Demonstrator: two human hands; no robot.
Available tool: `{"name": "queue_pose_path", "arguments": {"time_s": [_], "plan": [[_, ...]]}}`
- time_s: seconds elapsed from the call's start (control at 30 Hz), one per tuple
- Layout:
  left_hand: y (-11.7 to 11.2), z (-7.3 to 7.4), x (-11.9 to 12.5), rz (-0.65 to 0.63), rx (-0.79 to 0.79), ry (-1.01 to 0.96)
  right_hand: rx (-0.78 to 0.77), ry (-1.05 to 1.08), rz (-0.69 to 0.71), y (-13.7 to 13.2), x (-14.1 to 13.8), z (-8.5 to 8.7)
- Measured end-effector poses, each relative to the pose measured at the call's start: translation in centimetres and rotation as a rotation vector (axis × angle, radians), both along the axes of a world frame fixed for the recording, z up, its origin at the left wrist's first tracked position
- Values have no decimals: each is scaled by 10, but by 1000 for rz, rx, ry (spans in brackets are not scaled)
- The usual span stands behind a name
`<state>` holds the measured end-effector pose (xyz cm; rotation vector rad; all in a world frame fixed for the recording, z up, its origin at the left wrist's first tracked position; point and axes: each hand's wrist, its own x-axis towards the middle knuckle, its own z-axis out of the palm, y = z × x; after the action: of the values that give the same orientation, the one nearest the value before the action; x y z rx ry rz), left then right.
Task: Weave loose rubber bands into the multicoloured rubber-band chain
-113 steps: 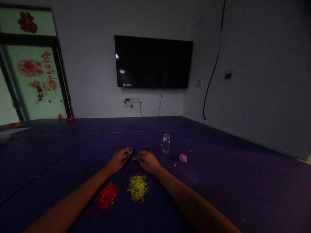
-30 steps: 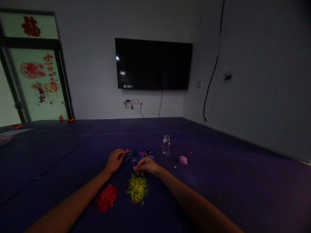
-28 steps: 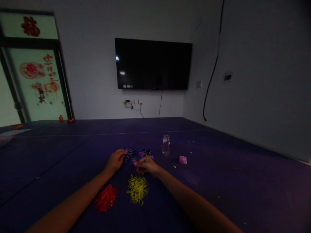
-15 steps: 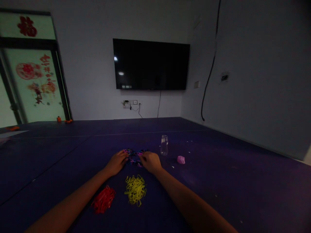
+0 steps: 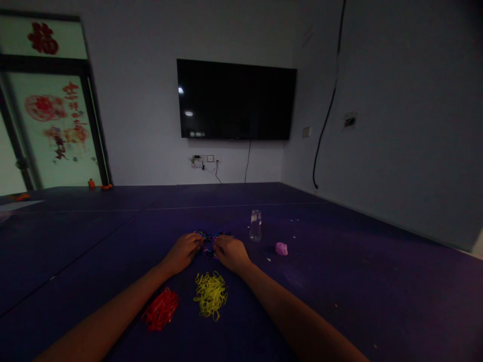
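Note:
A loose pile of dark rubber bands mixed with pink and blue ones (image 5: 208,250) lies on the purple surface, partly covered by my hands. My left hand (image 5: 185,251) comes at the pile from the left, its fingers pressed together and bent down into the bands. From the right, my right hand (image 5: 232,251) curls over the other side with thumb and fingers pinched at the bands. The fingertips are dim, so single bands in them cannot be made out. Nearer to me are a heap of yellow rubber bands (image 5: 210,295) and a heap of red rubber bands (image 5: 161,308).
A clear, upright bottle (image 5: 255,226) stands just beyond my right hand. Right of it lies a crumpled pink lump (image 5: 281,249), with small white scraps around. A wall-mounted television (image 5: 237,100) hangs behind, and a black cable (image 5: 325,123) dangles at the right wall.
Both hands have moved slightly over the pile, the left one a little to the right, so the gap between them is narrower. The yellow and red heaps stay put.

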<state>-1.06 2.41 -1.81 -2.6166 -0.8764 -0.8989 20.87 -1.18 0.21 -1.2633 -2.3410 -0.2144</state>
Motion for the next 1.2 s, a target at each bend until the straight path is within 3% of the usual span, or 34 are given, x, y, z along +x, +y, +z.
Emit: {"name": "queue_pose_path", "arguments": {"time_s": [0.13, 0.3, 0.63, 0.73, 0.93, 1.2], "plan": [[-7, 6, 5, -85, 92, 113, 63, -8, 95, 3, -2, -4], [-12, 7, 8, -138, 187, 186, 44, -132, 81, 1, -4, -2], [-18, 8, 11, -98, 218, 230, 85, -159, -6, -1, -6, -3], [-11, 6, 6, -28, 172, 149, 91, -136, -19, 0, -6, -3], [15, -5, -3, 237, 7, -46, 28, -117, -89, 4, -6, -2], [43, -11, 0, 265, -156, 84, 1, -93, -97, 1, -6, 1]]}}
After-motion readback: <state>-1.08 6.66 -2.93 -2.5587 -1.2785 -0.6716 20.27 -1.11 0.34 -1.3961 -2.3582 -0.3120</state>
